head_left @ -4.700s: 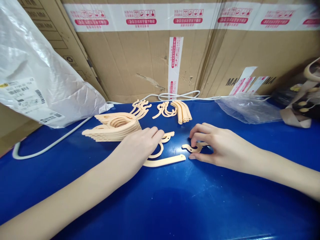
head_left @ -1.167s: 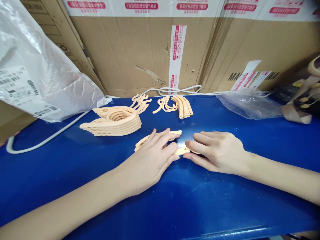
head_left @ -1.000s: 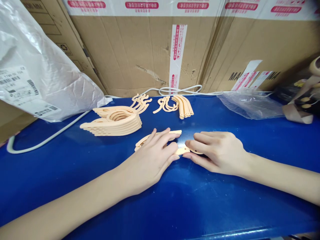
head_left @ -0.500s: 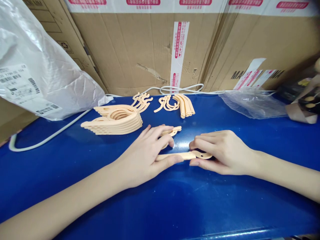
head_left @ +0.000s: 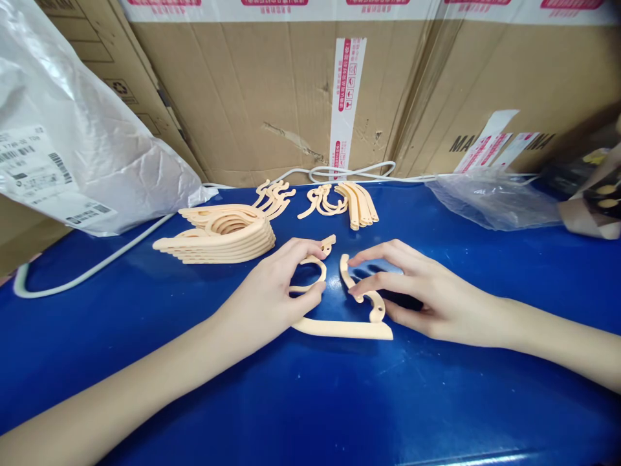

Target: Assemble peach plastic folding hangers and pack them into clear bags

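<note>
Under my left hand (head_left: 279,288) is a beige plastic hanger body with a loop (head_left: 317,261); its thumb and fingers close on that loop. A long beige hanger arm (head_left: 349,329) extends rightward from beneath the same hand, flat near the table surface. Whether it joins the loop is hidden. My right hand (head_left: 417,288) grips a curved beige hanger hook (head_left: 376,304) between its fingertips and thumb, just above the free end of the arm. The hook and arm overlap in view; I cannot tell whether they touch.
On the blue table (head_left: 310,401), a stack of hanger bodies (head_left: 223,249) stands at left. Behind lie loose hooks (head_left: 276,199), more hooks (head_left: 327,200) and several hanger arms (head_left: 359,206). A white cable (head_left: 97,275), silver package (head_left: 97,129), clear bag (head_left: 495,200) and cardboard boxes (head_left: 272,97) surround them.
The hook has come away from the hanger arm's end and turned more upright in my right hand. My left hand has shifted slightly left, off the arm and onto the loop.
</note>
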A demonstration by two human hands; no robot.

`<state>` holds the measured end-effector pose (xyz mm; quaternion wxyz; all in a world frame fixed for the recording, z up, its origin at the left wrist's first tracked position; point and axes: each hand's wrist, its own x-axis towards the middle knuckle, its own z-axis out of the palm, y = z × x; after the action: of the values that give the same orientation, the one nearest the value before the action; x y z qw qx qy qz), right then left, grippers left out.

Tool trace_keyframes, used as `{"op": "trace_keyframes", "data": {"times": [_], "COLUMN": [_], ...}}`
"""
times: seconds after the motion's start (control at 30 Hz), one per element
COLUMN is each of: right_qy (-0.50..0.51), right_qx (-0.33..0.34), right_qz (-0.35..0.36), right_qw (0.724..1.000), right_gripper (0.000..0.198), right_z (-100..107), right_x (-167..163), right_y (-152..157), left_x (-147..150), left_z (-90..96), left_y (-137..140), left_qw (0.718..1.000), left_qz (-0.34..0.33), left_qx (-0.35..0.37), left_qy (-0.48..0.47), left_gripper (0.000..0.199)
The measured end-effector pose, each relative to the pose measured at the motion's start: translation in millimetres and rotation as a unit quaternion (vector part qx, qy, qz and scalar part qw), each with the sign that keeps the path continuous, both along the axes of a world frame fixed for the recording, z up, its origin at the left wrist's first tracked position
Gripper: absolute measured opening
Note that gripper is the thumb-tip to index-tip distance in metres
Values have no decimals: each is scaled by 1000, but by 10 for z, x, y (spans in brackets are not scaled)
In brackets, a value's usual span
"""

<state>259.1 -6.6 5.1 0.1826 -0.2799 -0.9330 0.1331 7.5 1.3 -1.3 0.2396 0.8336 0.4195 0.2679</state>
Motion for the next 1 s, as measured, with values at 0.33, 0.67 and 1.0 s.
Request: {"op": "trace_keyframes", "data": {"times": [0.33,0.67,1.0], "right_qy": [-29,-5,-1], "right_qx": [0,4,13], "right_qz": [56,113,25], "right_qw": [998,994,1000], "right_gripper": [27,35,42], "right_z": [6,2,-35], "right_x": [-112,-224,7], "right_y": [-143,-332,33], "left_x": [27,78,-33], "left_z": [-49,-72,6], "left_y": [-41,-40,-24], "left_qw": [999,996,996], "left_qz": [34,53,-15], "left_qx": [14,64,51], "left_qy": [14,43,66], "left_gripper": [24,22,23]}}
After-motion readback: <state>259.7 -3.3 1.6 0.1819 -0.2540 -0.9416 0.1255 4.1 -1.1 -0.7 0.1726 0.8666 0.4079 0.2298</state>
